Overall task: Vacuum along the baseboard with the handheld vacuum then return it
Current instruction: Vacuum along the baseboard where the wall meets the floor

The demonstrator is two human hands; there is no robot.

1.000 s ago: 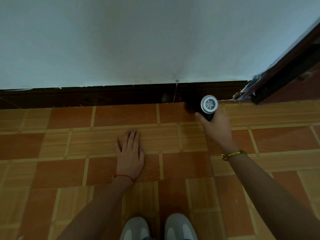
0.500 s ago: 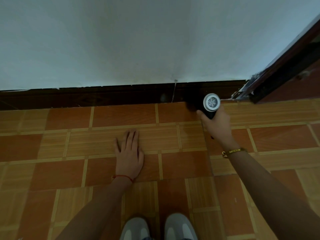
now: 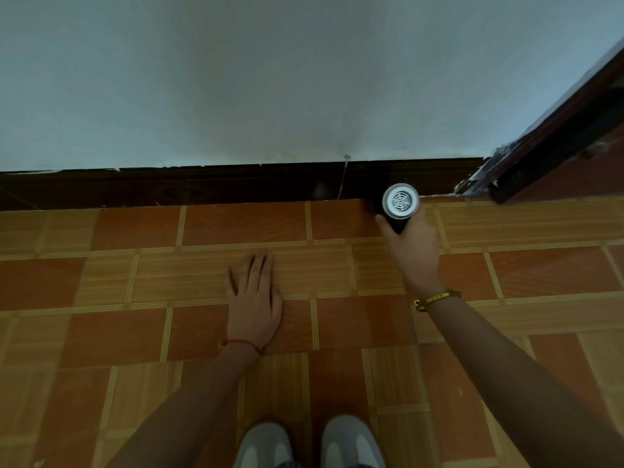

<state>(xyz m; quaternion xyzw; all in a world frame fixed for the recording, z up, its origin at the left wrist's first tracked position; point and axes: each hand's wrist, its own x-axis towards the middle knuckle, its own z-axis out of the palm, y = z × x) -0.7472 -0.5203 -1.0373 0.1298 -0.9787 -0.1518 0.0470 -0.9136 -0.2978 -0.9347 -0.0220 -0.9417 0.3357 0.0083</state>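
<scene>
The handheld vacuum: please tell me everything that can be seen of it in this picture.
The handheld vacuum is a small dark cylinder, probably plastic, with a round white vented cap facing the camera. The right hand grips its dark body from below. Its far end points at the meeting of the dark baseboard and the tiled floor, near the door frame; that end is hidden, so contact cannot be told.

A plain pale wall [image 3: 270, 79] fills the upper half, dimly and evenly lit. The floor [image 3: 101, 332] is tiled in reddish-brown and lighter wood-grain squares and strips, edged with thin striped bands. At the right, a dark door frame [image 3: 553, 130] slants up from the floor, with chipped pale patches at its foot and reddish flooring beyond it.
</scene>
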